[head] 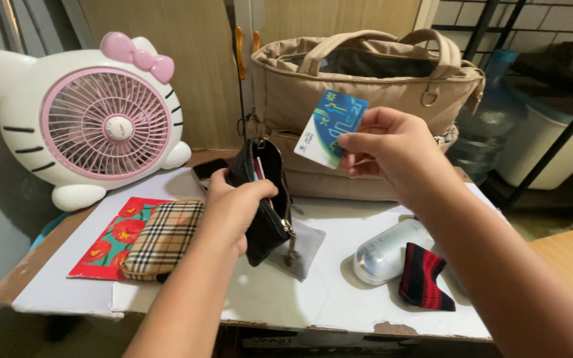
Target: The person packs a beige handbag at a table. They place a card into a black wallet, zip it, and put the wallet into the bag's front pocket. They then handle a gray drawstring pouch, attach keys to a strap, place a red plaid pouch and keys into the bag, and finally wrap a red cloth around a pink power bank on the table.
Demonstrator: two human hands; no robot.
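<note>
Over the white worktop [339, 232], the left hand [233, 205] is gripping an open black pouch [268, 199] while the right hand [392, 149] is pinching a blue card [329, 127], a beige bag [366, 99] and cat-shaped fan [94, 119] standing behind.

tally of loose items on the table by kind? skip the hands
Fans: 1, cat-shaped fan
Bags: 1, beige handbag
Pouches and cases: 5, black zip pouch, plaid pouch, grey pouch, white case, red-and-black striped pouch
Cards: 1, blue card
Envelopes: 1, red floral envelope
Total: 9
</note>
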